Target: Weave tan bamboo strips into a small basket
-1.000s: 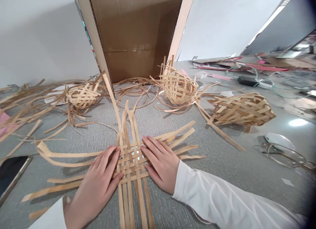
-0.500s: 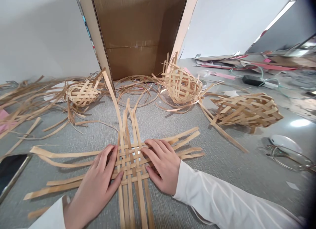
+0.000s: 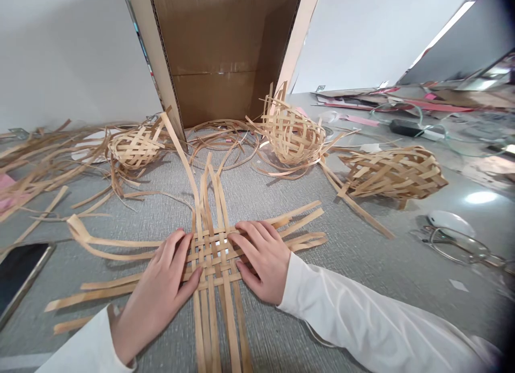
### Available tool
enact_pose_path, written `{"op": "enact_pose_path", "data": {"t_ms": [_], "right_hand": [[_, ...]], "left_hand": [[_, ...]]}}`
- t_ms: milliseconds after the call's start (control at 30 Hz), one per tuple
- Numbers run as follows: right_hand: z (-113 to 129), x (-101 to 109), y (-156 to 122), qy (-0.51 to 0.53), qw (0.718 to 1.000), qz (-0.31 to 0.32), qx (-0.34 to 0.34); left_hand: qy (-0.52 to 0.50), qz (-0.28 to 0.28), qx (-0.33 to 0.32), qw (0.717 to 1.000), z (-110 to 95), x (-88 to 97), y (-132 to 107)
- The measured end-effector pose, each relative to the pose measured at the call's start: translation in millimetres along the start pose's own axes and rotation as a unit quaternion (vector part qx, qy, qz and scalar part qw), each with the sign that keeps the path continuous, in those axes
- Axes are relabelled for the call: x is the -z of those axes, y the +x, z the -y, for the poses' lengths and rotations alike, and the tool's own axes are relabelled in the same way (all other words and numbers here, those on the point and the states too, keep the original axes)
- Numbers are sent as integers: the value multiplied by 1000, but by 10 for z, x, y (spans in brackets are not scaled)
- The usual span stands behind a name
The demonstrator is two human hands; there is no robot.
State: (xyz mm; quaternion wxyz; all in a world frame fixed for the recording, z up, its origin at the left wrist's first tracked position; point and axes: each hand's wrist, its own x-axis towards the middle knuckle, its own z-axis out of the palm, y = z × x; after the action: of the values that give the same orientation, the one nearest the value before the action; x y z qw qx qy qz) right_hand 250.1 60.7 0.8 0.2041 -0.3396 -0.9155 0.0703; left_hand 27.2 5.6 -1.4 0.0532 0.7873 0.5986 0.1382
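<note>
A flat open weave of pale bamboo strips (image 3: 210,255) lies on the grey table, with long loose ends running out on all sides. My left hand (image 3: 159,290) grips its left edge, fingertips at the upper corner and thumb lower down. On the opposite edge, my right hand (image 3: 263,260) holds the weave with bent fingers and the thumb below them. Both palms cover part of the crosswise strips. Small square gaps show between the crossings, several of them bright.
Behind stands an open cardboard box (image 3: 217,51). Woven pieces lie around: a small one (image 3: 137,146) at left, a rounded one (image 3: 295,134) and a long one (image 3: 398,174) at right. Loose strips (image 3: 52,153) heap at far left, near a phone (image 3: 24,276). Glasses (image 3: 454,244) and a white mouse (image 3: 450,222) sit right.
The view has shifted slightly. The left strip ends have moved a little rightward, and the upper pair now bends up more at its tips. Both hands keep their places on the weave.
</note>
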Motion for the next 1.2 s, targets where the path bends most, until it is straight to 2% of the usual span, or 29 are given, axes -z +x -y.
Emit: {"op": "enact_pose_path", "data": {"t_ms": [233,433,633,933,1200], "right_hand": [[-36,-61,-46,-8,998,-67,13],[-33,-63,-45,-4,999,-53,6],[-37,-58,-28,4,999,-45,4],[-53,-92,-16,6,999,-46,-2],[-49,-78,-21,5,999,-52,8]], "left_hand": [[16,-19,-19,1000,-2,53,-29],[20,1,-27,999,29,141,-11],[21,23,-38,999,95,145,-3],[41,4,-58,997,86,92,-43],[35,-4,-42,998,95,71,-56]]}}
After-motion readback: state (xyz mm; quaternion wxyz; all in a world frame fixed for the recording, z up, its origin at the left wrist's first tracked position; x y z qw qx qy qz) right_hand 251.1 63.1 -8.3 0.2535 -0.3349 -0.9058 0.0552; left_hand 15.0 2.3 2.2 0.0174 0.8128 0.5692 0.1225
